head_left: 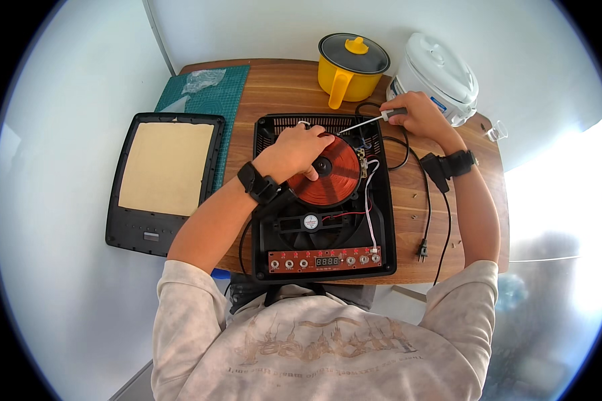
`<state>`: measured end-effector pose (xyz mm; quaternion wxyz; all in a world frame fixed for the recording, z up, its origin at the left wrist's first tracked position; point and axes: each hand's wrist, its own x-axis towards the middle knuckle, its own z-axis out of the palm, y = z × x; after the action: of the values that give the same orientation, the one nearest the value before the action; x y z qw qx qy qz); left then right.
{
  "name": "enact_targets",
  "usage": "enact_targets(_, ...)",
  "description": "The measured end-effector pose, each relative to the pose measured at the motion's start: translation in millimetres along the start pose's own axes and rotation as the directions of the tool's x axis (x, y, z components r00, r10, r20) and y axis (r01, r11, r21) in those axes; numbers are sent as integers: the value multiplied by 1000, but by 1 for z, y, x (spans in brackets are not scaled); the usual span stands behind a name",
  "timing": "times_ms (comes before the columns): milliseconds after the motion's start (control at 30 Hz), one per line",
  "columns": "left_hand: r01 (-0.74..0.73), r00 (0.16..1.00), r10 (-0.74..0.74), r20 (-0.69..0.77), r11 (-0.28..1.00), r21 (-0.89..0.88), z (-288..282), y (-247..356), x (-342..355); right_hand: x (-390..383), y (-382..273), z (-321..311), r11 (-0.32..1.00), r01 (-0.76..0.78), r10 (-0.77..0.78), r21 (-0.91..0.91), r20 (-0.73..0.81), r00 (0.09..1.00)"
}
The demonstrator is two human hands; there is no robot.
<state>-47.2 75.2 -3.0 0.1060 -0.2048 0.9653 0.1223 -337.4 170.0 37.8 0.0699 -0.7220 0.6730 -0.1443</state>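
Note:
An opened induction cooker base [391,200] lies before me, its round copper coil [331,177] exposed. My left hand [297,150] grips the coil's upper left side, the thumb on the windings and the fingers toward the far rim; some fingertips are hidden. My right hand [418,117] is closed round the grey handle of a screwdriver [363,125]. The thin shaft slants left and down to the coil's far edge, close to my left index finger. Whether the tip sits in a screw is too small to tell. A red control board [324,261] lies along the near edge.
The cooker's black-framed top panel [164,167] lies at the left, partly over a green cutting mat [231,93]. A yellow pot [351,73] and a white lidded cooker [438,73] stand behind. Right of the base are a power plug [423,250], small screws [415,216] and a clear cup [497,131].

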Motion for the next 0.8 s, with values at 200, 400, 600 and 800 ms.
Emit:
enact_targets(200,-8,1000,8,-15,1000,5,0,0,-1,3,-10,-4,974,195,-206,-115,-92,974)
enact_targets(400,-38,998,38,-57,999,-8,5,-5,-3,4,-46,-18,943,126,-120,-308,38,992)
enact_targets(600,-38,997,38,-67,999,-2,4,-4,-6,-16,-76,-16,914,71,-33,-399,102,994)
enact_targets(800,-45,996,45,-78,999,11,2,-1,-5,-42,-99,7,946,-3,52,-323,146,988)
